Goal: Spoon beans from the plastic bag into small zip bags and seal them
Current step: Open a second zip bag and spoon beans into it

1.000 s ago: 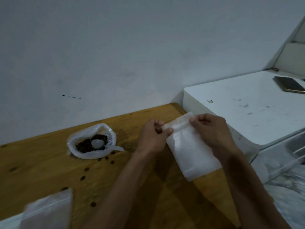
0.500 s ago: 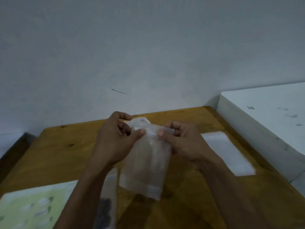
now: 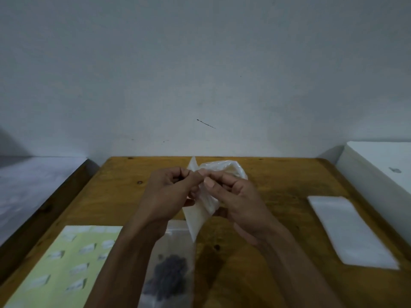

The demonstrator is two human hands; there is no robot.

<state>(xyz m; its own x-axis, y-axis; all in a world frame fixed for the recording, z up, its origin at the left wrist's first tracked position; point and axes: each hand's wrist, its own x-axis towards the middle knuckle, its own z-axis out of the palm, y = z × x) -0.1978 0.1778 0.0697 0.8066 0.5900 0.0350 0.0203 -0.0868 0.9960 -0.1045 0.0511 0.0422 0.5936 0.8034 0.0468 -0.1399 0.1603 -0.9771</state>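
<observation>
Both hands meet above the middle of the wooden table (image 3: 278,178) and hold one small zip bag (image 3: 201,210) by its mouth. The left hand (image 3: 169,194) pinches the upper edge from the 9 o'clock side with thumb and curled fingers, and the right hand (image 3: 235,196) pinches the opposite lip from the 3 o'clock side, the thumb pressed on the plastic. The two grips are almost touching, so the mouth looks only a little parted; whether the zip is already open I cannot tell. The bag hangs down from the grips, and its long axis runs from 12 o'clock at the mouth to 6 o'clock at the bottom corner, slightly tilted. It seems empty. Directly under it, at 6 o'clock toward the person, lies a filled bag with dark beans (image 3: 171,276), partly behind the left forearm. A stack of flat empty bags (image 3: 351,232) lies at 3 o'clock, well apart. I judge that the next move is pulling the lips apart sideways.
</observation>
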